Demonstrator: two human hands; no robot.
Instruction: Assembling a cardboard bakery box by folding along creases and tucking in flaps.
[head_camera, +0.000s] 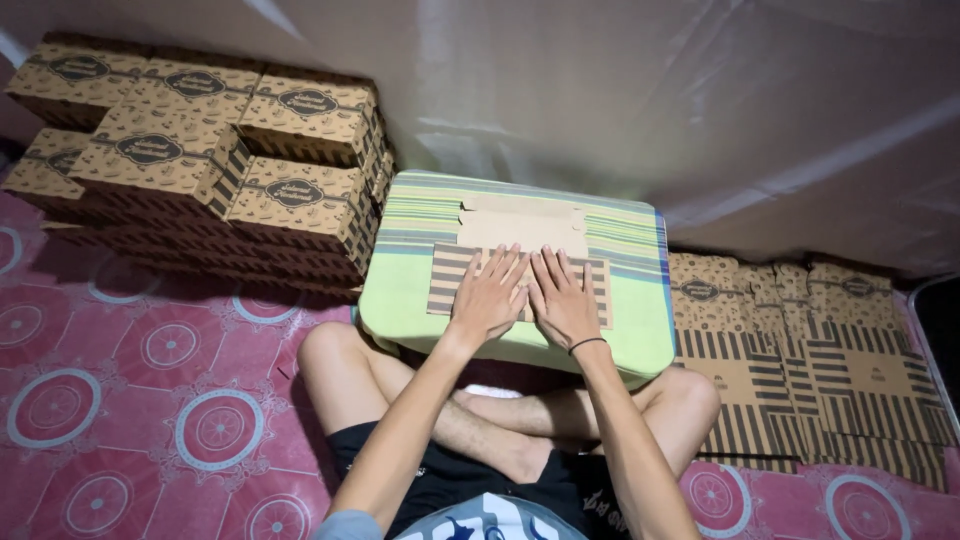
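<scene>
Both the left hand (490, 297) and right hand (563, 300) lie flat, fingers spread and grasping nothing, on a flattened cardboard box (520, 250). Its long axis runs from the cushion's (400, 290) near edge toward the far edge, with bare cushion on either side.

our reach stays open across the striped cushion (630, 300); assembled boxes (290, 180) wall the left, flat box blanks (810, 360) crowd the right floor.
</scene>
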